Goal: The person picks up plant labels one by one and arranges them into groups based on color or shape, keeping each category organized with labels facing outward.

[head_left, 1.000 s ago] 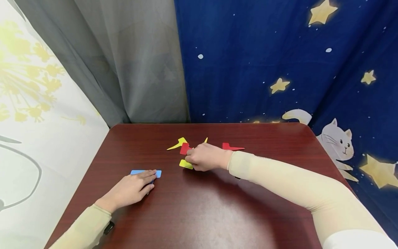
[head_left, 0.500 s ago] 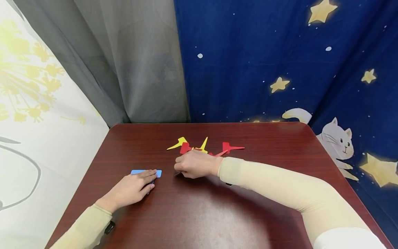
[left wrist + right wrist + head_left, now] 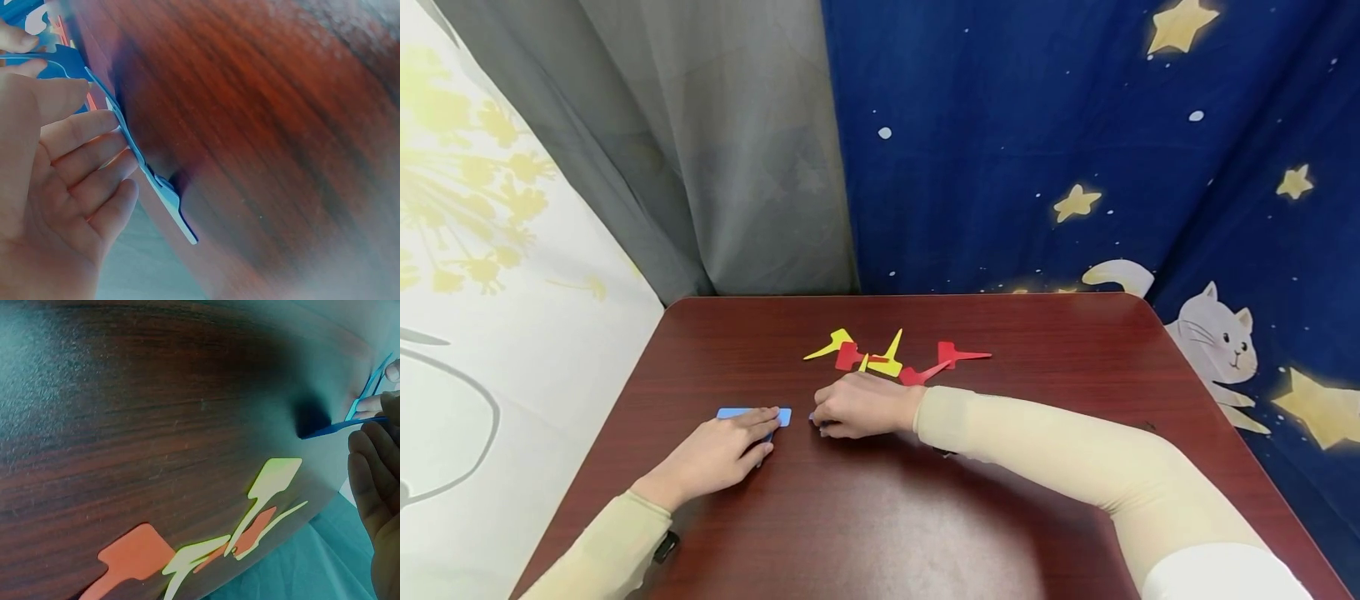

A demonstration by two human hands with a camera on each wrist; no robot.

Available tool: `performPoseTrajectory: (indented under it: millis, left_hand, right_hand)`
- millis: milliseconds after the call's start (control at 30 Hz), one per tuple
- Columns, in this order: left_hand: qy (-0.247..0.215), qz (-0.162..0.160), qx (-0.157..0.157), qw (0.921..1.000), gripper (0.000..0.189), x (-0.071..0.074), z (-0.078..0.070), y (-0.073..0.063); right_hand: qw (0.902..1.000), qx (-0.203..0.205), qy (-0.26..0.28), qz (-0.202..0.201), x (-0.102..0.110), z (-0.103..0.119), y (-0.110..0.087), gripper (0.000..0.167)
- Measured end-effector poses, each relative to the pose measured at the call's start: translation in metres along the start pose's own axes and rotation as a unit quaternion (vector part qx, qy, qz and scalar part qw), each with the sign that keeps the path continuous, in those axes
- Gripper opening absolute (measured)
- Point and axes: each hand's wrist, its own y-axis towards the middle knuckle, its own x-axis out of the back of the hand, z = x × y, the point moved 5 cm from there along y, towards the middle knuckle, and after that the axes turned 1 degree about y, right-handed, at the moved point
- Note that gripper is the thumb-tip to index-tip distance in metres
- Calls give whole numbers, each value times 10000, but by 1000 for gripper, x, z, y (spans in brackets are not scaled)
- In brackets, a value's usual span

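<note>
My left hand (image 3: 722, 454) lies with extended fingers on flat blue T-shaped plant labels (image 3: 733, 413) at the left of the table. The left wrist view shows its fingertips touching these overlapping labels, seen edge-on. Just to the right, my right hand (image 3: 865, 406) pinches another blue plant label (image 3: 328, 430) between thumb and fingers; the head view mostly hides that label behind the hand. Beyond the right hand lie yellow plant labels (image 3: 887, 365) and red plant labels (image 3: 847, 357), some overlapping. One yellow label is largely hidden by the right hand.
The dark red-brown wooden table (image 3: 880, 517) ends at a back edge near a grey curtain (image 3: 760, 167) and a blue star-patterned curtain (image 3: 1000, 167). Another red label (image 3: 951, 354) lies apart on the right.
My right hand has moved left and nearer to me, from among the red and yellow labels toward my left hand, bringing a blue plant label. My left hand has stayed in place.
</note>
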Motion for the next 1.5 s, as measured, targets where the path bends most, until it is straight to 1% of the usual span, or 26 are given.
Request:
performPoseTrajectory:
  millis: [267,533,700,833,1000,1167,1400,1500]
  left_hand:
    - [-21,15,1,10000,44,1,0,0]
    - [-6,-22,-30,10000,44,1,-1,0]
    - [-25,40,7,10000,44,1,-1,0]
    - [26,33,-23,10000,44,0,-1,1]
    - [97,-6,-61,9999,43,0,-1,3]
    - [91,-41,-69,9999,43,0,-1,3]
    - [65,-36,-59,10000,43,-1,0,4]
    - [71,-54,-74,9999,42,-1,1,3]
  right_hand:
    - [9997,12,-234,-21,-10,2,8,15]
    - [9982,223,-559,-39,-14,9,12,14]
    - [9974,348,-625,-19,-17,11,14,15]
    - [9966,403,-724,-45,-19,13,16,15]
    - [9956,379,-860,-48,-23,11,18,13]
    - [9955,353,-876,-2,-26,10,20,14]
    - [9952,432,-876,-10,-24,6,16,23]
    - [9958,280,-873,-68,-23,2,17,20]
